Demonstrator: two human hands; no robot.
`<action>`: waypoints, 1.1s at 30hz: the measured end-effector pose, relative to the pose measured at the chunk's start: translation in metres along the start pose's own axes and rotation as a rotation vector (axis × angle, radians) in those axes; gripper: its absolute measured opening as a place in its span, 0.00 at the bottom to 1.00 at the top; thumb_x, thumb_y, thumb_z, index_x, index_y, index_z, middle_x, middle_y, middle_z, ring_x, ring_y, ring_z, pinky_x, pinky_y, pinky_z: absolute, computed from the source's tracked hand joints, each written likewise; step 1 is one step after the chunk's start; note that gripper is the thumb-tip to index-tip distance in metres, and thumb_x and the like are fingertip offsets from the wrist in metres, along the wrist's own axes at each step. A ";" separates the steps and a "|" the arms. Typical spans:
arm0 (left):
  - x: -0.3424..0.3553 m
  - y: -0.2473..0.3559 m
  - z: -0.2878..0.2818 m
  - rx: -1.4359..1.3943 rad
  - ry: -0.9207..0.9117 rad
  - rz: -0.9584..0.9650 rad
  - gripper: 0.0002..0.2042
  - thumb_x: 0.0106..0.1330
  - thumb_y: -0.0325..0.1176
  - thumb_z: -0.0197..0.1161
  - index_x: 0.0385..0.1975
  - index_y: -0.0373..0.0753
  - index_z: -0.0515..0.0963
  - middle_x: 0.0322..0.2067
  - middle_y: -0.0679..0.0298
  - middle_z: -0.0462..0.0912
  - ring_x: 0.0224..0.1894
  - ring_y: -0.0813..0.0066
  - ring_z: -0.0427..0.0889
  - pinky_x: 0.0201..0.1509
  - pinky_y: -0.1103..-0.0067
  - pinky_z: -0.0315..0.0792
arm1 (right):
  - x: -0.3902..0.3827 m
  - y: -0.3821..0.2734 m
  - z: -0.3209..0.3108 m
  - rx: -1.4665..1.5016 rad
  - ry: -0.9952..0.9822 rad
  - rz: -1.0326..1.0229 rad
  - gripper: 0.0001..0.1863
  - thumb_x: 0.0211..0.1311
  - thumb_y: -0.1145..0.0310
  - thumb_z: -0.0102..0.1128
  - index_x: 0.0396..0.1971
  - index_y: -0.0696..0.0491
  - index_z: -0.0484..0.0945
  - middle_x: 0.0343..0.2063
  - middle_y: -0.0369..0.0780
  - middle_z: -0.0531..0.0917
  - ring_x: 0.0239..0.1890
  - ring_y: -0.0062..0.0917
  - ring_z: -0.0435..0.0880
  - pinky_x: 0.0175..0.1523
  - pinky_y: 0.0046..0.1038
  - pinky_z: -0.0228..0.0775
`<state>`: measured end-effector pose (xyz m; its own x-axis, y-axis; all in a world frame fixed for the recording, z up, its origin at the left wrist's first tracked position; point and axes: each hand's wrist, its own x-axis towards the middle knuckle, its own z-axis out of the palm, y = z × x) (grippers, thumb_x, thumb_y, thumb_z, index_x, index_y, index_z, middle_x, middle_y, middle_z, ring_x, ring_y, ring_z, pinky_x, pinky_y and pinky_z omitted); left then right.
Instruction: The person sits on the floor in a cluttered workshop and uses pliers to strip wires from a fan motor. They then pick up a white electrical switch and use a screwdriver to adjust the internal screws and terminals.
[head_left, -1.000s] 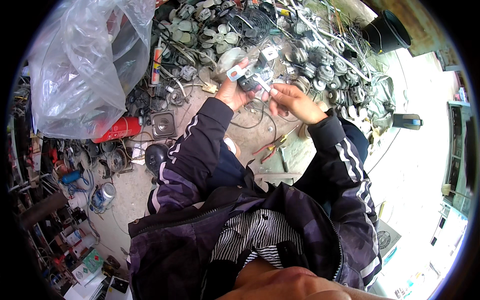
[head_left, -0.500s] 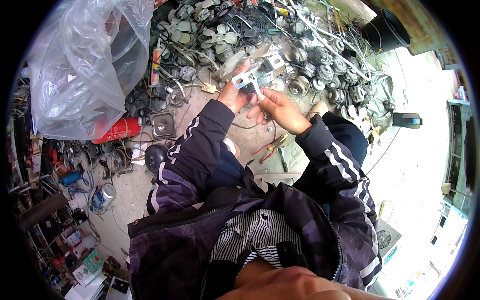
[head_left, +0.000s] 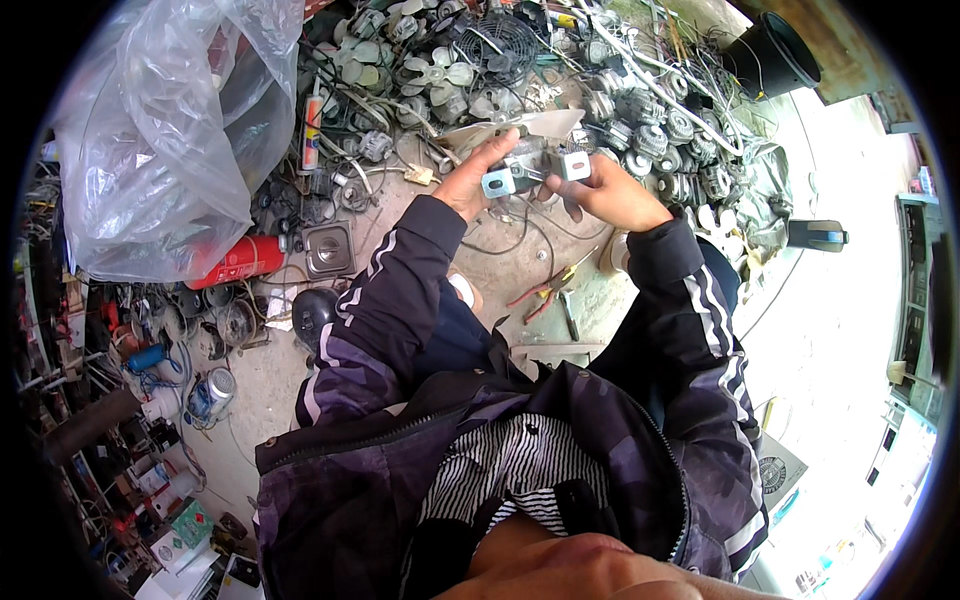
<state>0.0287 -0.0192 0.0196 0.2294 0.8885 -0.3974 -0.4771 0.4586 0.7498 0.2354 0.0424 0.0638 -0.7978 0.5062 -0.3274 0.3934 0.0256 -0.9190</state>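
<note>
A small grey fan motor with pale metal mounting brackets (head_left: 530, 170) sits between both hands, held above a concrete floor. My left hand (head_left: 478, 180) grips its left bracket, thumb on top. My right hand (head_left: 605, 190) holds the right bracket end with fingers curled around it. A thin black wire hangs from the motor toward the floor. Both sleeves are dark with white stripes.
A heap of small fan motors, white fan blades and wires (head_left: 600, 90) lies beyond the hands. Red-handled pliers (head_left: 545, 290) lie on the floor below them. A large clear plastic bag (head_left: 160, 130), a red cylinder (head_left: 240, 262) and a black bucket (head_left: 775, 55) stand around.
Both hands have shifted slightly with the motor, and the right hand has moved from picking at its middle to holding its right bracket.
</note>
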 end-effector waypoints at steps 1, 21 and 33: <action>0.002 -0.002 -0.006 -0.068 -0.005 -0.024 0.24 0.63 0.57 0.57 0.48 0.44 0.73 0.37 0.68 0.81 0.36 0.79 0.82 0.33 0.84 0.75 | 0.000 0.001 0.000 0.063 -0.025 -0.019 0.14 0.69 0.61 0.51 0.34 0.55 0.82 0.16 0.31 0.77 0.20 0.12 0.72 0.29 0.18 0.63; 0.018 -0.017 -0.020 -0.324 0.067 0.081 0.23 0.62 0.59 0.57 0.42 0.43 0.75 0.28 0.67 0.81 0.24 0.78 0.80 0.19 0.83 0.72 | 0.022 0.024 0.063 0.673 0.044 -0.027 0.13 0.73 0.63 0.42 0.40 0.55 0.75 0.26 0.35 0.82 0.23 0.14 0.74 0.32 0.16 0.67; -0.004 0.001 0.009 0.056 0.073 0.042 0.25 0.63 0.60 0.56 0.47 0.46 0.74 0.32 0.74 0.81 0.33 0.87 0.81 0.23 0.89 0.64 | 0.007 0.013 -0.002 -0.030 0.015 -0.038 0.13 0.67 0.63 0.54 0.35 0.57 0.81 0.18 0.33 0.79 0.21 0.14 0.74 0.30 0.19 0.64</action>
<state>0.0350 -0.0217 0.0268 0.1470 0.9044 -0.4005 -0.4362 0.4227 0.7944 0.2356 0.0482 0.0497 -0.8054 0.5175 -0.2891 0.3768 0.0703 -0.9236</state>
